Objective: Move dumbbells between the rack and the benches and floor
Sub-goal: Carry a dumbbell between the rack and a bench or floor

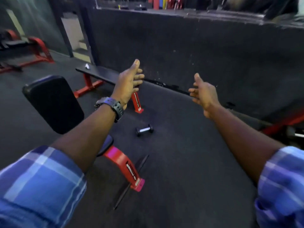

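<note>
A small dumbbell (144,130) with black ends and a chrome handle lies on the dark rubber floor, below and between my hands. My left hand (128,83) is raised with fingers spread and holds nothing; a dark watch sits on its wrist. To the right, my right hand (203,92) is also raised, fingers apart and empty. A flat black bench (98,72) on red legs stands behind my left hand. The padded backrest of a nearer bench (54,102) with a red frame is at the left.
A black wall (197,46) runs across the back with a mirror above it. Another red-framed bench (32,48) stands at the far left. A red frame part (283,124) shows at the right edge. A small white object (87,66) lies on the flat bench.
</note>
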Available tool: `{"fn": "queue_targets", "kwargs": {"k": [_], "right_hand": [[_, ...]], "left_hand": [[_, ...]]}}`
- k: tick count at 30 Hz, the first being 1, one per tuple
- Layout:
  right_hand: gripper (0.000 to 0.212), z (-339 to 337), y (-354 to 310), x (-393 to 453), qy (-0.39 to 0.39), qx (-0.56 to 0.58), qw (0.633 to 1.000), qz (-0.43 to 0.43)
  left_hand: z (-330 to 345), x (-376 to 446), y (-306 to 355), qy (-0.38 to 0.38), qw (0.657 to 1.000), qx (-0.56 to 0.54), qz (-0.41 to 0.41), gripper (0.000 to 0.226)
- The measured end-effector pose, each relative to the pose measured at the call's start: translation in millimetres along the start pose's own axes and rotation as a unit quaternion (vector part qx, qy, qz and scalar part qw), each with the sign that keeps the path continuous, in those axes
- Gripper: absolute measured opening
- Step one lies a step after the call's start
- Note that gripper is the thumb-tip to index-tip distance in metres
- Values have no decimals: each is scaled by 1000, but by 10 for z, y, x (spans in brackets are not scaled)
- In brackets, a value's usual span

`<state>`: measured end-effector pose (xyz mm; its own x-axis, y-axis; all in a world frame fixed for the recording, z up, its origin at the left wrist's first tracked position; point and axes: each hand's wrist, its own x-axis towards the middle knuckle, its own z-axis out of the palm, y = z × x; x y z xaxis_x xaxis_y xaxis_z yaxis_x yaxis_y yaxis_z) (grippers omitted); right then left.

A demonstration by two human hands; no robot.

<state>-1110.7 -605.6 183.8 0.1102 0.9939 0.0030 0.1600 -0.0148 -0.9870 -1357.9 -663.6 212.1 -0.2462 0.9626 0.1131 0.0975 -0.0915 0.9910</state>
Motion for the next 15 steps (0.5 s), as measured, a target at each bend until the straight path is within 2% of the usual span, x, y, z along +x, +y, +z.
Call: {"fn": "queue_targets", "kwargs": {"k": [6,11,15], "right_hand": [[59,334,969,486,-39,-21,996,79],[59,451,1451,1363,-91,-52,990,99],[56,571,1676,2050,-144,-91,978,117]], "left_hand": [[231,358,-855,22,996,-8,-92,54],[582,943,-1338,87,986,-5,-140,60],[798,1427,-1645,154,970,-44,-183,58]]}}
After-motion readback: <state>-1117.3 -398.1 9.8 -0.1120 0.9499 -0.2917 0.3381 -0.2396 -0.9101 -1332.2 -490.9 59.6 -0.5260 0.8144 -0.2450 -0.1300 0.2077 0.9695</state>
